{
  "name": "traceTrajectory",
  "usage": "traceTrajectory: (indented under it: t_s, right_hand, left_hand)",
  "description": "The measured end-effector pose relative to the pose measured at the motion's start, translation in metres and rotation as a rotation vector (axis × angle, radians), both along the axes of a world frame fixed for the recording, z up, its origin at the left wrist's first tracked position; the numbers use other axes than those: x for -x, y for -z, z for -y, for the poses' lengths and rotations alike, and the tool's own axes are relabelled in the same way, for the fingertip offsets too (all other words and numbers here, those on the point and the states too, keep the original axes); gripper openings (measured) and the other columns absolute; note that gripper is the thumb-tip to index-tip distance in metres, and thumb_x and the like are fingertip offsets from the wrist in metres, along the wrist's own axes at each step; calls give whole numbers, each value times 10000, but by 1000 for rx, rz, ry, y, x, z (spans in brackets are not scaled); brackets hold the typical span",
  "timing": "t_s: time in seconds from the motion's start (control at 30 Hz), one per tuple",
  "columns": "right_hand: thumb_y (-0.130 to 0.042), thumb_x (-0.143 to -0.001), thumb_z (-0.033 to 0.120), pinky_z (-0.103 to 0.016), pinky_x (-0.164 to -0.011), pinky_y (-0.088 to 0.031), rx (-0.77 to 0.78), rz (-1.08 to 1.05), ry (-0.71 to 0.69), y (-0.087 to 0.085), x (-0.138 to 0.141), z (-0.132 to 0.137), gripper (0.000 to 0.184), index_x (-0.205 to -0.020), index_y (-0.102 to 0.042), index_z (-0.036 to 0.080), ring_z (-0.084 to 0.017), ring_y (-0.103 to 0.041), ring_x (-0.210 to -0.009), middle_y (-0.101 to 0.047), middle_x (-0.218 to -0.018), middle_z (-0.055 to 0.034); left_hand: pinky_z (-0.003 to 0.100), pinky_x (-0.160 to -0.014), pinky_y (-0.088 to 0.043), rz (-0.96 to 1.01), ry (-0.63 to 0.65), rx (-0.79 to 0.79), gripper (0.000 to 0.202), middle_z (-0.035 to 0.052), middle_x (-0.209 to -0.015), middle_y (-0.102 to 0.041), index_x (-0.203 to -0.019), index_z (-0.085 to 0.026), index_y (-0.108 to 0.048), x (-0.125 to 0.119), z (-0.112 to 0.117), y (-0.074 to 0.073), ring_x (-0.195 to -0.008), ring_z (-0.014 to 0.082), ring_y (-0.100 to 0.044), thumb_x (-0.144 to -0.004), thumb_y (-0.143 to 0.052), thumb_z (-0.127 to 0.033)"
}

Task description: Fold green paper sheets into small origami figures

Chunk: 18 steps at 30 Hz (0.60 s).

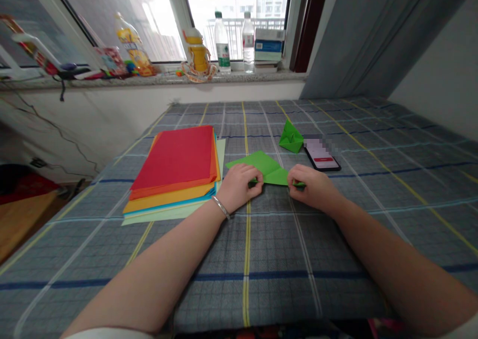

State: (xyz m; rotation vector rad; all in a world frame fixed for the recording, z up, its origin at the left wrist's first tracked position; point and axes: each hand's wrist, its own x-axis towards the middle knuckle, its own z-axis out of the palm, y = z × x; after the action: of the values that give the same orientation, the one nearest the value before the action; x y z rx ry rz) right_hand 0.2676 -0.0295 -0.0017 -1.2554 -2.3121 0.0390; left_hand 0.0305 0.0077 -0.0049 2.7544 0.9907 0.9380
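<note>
A green sheet of paper (266,167), partly folded, lies on the checked cloth in front of me. My left hand (239,183), with a silver bracelet at the wrist, pinches its near left edge with curled fingers. My right hand (312,185) pinches the near right corner, fingers closed on the paper. A finished green folded paper shape (291,137) stands just beyond the sheet.
A stack of coloured paper (175,172), red on top, lies to the left. A phone (321,155) with a lit screen lies right of the folded shape. The grey checked cloth (392,179) covers the surface. Bottles (223,45) and boxes line the windowsill (157,79).
</note>
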Motion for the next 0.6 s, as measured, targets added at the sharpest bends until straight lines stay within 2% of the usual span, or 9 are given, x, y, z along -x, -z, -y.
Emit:
traceTrajectory:
  t_s: [0.47,0.53,0.6]
  right_hand:
    - [-543,-680,119,-280,-635,-423,-28,-43,80,-7,-29,-4,107,-689,-499,216,-153,-544,-684,-570,-753,-6]
    - [-551,-706,136,-297,-657,-449,-67,-112,102,-5,-33,-6,91,-744,-538,217,-166,-561,-708,-593,-774,-18]
    - [-581,-747,185,-332,-720,-478,-140,-177,95,-4,-33,-7,144,-888,-594,211,-191,-591,-782,-638,-866,-48]
  left_hand:
    - [282,-735,-437,182,-3,112,76,-5,-755,-563,-752,-190,-513,9,-12,7,-757,152,-533,-768,-545,-124]
    - [277,-728,-444,201,-10,129,76,-8,-755,-555,-757,-192,-497,10,-12,7,-747,146,-531,-771,-532,-126]
    - [279,-726,-458,192,-4,146,75,-8,-761,-553,-763,-197,-487,10,-11,7,-742,146,-532,-772,-524,-133]
